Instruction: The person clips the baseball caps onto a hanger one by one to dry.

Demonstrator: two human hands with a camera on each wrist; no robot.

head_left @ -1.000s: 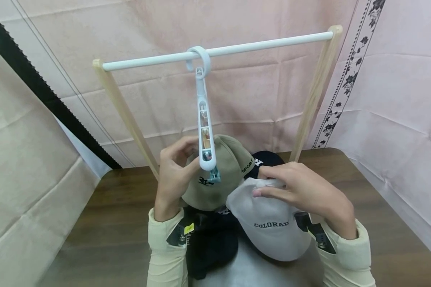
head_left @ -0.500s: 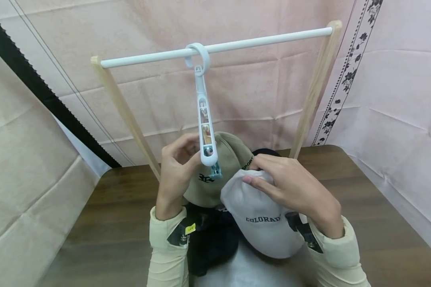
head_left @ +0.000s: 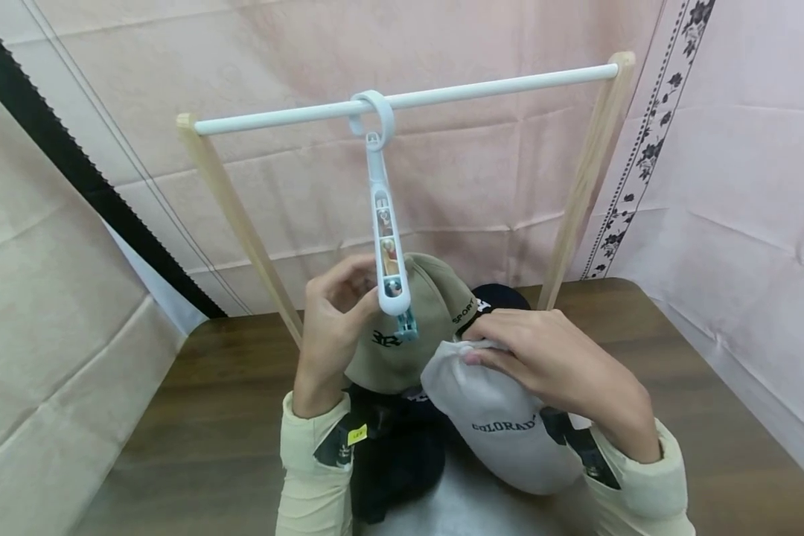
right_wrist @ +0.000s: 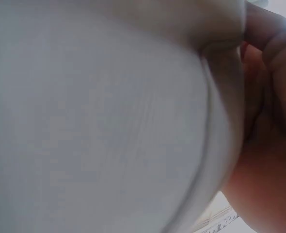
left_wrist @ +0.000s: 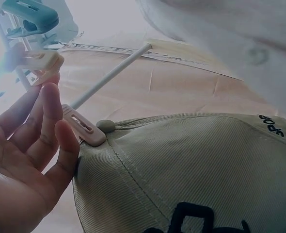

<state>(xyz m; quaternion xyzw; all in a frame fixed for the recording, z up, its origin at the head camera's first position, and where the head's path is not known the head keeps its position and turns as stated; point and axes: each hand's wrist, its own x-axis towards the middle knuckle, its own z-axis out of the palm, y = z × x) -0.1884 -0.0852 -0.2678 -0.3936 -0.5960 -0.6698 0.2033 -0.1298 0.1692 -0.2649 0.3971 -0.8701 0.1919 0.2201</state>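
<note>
Pinching a cream clip with the left hand, fingertips close together. Holding a white cap by its top with the right hand, thumb on the near side, brim down and dark letters facing up. Hung by a round hook over a white bar, a long pale blue hanger with a small teal clip at the bottom end. Just behind that end, an olive cap with dark letters on it, nipped at the top by a pink clip, right next to the round button. White cap just beside the olive cap, in front and to the right. Lower down, near the left sleeve, a black cap. Farther back, a dark cap, mostly hidden. Wooden posts at both ends of the bar. Below, a brown tabletop. Behind, pink cloth. In the right wrist view, only pale cloth and part of the hand, too close and blurry to tell more.
</note>
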